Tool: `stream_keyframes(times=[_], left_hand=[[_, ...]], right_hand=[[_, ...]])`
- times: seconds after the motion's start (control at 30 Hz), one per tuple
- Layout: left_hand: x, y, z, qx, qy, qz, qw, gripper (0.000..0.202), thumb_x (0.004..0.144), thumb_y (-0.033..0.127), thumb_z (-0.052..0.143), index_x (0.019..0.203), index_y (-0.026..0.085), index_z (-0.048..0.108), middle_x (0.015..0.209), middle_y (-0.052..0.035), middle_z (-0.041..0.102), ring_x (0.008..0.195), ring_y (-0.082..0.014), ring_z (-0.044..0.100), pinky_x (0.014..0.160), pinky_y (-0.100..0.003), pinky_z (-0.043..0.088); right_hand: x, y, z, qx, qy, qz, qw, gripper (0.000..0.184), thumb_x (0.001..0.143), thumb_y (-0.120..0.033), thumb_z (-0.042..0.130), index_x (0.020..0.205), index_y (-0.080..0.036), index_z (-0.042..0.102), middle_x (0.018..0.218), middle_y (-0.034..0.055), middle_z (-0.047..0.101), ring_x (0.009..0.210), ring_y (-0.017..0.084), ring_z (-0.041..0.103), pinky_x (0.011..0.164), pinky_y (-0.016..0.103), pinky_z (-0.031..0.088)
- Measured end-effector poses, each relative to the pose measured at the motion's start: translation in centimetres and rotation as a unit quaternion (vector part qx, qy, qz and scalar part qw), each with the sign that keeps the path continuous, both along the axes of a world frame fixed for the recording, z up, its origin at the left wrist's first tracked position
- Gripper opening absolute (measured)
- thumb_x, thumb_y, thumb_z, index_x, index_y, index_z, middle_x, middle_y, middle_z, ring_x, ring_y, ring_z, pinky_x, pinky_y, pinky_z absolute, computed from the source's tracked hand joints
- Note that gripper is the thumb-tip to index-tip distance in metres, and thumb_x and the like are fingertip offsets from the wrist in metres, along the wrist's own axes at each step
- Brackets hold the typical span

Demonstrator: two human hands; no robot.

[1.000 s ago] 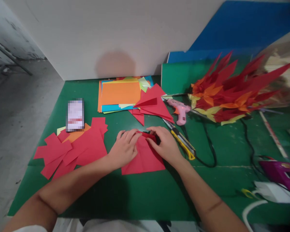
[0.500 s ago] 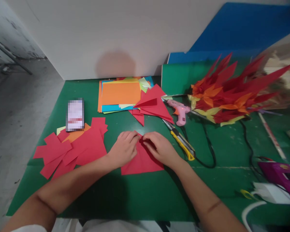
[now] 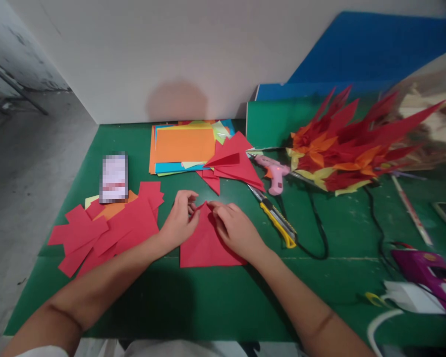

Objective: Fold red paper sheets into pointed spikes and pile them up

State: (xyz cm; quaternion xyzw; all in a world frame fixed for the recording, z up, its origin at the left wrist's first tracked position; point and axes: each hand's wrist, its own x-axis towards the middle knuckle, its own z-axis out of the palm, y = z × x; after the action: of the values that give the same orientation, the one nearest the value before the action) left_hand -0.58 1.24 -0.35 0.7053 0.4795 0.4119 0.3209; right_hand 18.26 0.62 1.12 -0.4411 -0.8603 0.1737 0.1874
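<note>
A red paper sheet lies folded to a point on the green table. My left hand pinches the sheet's left folded edge near the tip, fingers curled. My right hand presses flat-curled fingers on the right fold, next to the tip. Both hands rest on the same sheet.
Loose red paper pieces and a phone lie to the left. A stack of coloured paper, folded red triangles, a pink glue gun, a yellow utility knife and a spiky paper flower are behind and to the right.
Both hands have shifted left along the red sheet; its top has gone from a raised flap to a flat pointed fold. My left hand has lifted into a pinch.
</note>
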Motion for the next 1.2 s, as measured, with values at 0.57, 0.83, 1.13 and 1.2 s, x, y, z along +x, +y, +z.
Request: stream_keyframes(times=[0.57,0.83,1.13,1.2], left_hand=[[-1.2,1.8,0.8,-0.116,-0.055,-0.002,0.992,0.03,0.077,0.021,0.064,0.101,0.019,0.046,0.083,0.0021,0.053,0.062,-0.0065,0.05,0.056,-0.019,0.044],[-1.2,1.7,1.0,-0.096,-0.041,-0.017,0.994,0.024,0.077,0.013,0.058,0.098,0.018,0.048,0.078,0.0024,0.055,0.06,-0.0069,0.05,0.057,-0.02,0.045],[-1.2,1.5,1.2,-0.024,0.062,-0.044,0.997,0.014,0.079,0.013,0.057,0.093,0.018,0.057,0.075,0.0014,0.057,0.063,-0.0095,0.052,0.059,-0.022,0.046],[-1.2,1.5,1.1,-0.009,0.071,-0.046,0.996,0.011,0.08,0.013,0.056,0.09,0.018,0.058,0.075,0.0008,0.058,0.063,-0.0099,0.053,0.059,-0.022,0.046]], right_hand=[[1.1,0.2,-0.1,0.043,-0.076,0.001,0.996,0.033,0.091,-0.009,0.035,0.115,-0.017,0.056,0.112,0.0103,0.063,0.09,0.024,0.057,0.081,0.039,0.045],[1.2,0.3,0.1,0.044,-0.064,0.003,0.997,0.033,0.092,-0.011,0.036,0.118,-0.014,0.057,0.111,0.0112,0.063,0.088,0.024,0.056,0.078,0.039,0.048],[1.3,0.3,0.1,0.057,-0.058,0.007,0.997,0.036,0.092,-0.013,0.035,0.118,-0.018,0.059,0.109,0.0117,0.063,0.085,0.023,0.057,0.074,0.039,0.049],[1.3,0.3,0.2,0.064,-0.062,0.009,0.996,0.037,0.092,-0.013,0.036,0.119,-0.019,0.059,0.109,0.0115,0.063,0.085,0.023,0.057,0.075,0.039,0.049]])
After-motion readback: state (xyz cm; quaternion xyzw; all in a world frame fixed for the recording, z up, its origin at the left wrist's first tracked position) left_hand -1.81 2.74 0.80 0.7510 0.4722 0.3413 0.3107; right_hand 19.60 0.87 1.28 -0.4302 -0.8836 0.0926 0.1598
